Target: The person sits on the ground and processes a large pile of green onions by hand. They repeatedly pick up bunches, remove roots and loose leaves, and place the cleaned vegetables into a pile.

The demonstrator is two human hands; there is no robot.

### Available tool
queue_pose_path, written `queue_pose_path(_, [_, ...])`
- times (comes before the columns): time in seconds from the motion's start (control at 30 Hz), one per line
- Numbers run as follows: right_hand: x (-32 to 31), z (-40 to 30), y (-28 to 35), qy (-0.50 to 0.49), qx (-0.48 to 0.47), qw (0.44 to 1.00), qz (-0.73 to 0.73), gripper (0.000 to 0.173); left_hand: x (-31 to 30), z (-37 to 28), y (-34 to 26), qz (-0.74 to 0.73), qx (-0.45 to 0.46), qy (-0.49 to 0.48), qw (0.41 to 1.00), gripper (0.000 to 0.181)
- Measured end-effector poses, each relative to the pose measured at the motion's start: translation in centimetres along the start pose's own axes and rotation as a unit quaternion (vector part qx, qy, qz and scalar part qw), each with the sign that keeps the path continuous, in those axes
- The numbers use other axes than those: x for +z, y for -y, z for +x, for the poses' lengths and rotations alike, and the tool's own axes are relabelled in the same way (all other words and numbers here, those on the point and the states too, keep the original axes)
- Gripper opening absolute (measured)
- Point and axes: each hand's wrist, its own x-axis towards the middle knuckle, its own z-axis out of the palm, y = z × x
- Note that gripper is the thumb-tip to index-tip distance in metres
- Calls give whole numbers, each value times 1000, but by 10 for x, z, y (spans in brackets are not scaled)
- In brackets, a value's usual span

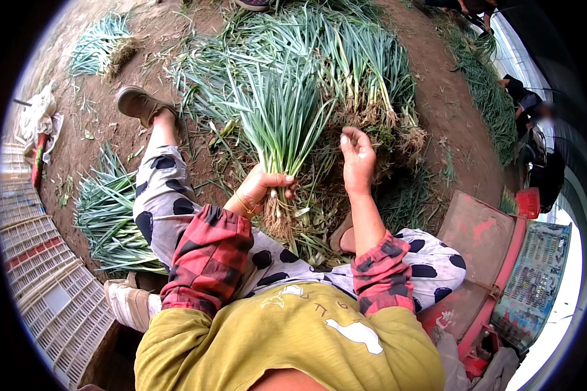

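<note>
My left hand (269, 188) is closed round the lower stems of a bunch of green onions (279, 122), just above the white bulbs and brown roots, with the leaves pointing away from me. To the right of the bunch, my right hand (358, 156) is raised with its fingers curled; whether anything small is between them cannot be told. Beyond both hands lies a large heap of green onions (367, 68), roots towards me. Loose trimmed leaves and roots (318, 234) cover the ground below the held bunch.
Green onion piles lie at the left (117, 215) and upper left (95, 49). Plastic crates (54, 273) stand along the left edge. At the right are a worn red-edged seat or board (474, 239) and a blue crate (533, 278). Other people work at the far right beside another onion row (489, 93).
</note>
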Motion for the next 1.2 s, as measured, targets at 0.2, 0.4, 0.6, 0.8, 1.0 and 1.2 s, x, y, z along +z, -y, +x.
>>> queue_pose_path(0.2, [19,39,8,-39,194,976,92,54,-4,0,1,-5,-25,48,999,27])
queue_pose_path(0.4, [10,47,6,-88,306,902,292,21,-8,-18,-18,-157,-24,68,985,34])
queue_pose_path(0.6, [-55,44,-9,-55,262,963,-18,23,-10,-31,-53,-263,239,108,928,52])
queue_pose_path(0.8, [-76,112,-3,-66,-116,853,-504,35,-21,-10,-43,-217,107,-52,969,36])
queue_pose_path(1.0, [-97,179,-42,-19,142,832,-537,36,-18,4,-30,-343,61,-36,937,12])
queue_pose_path(1.2, [-57,149,43,-59,142,988,-13,13,-10,0,-35,-258,106,-50,959,21])
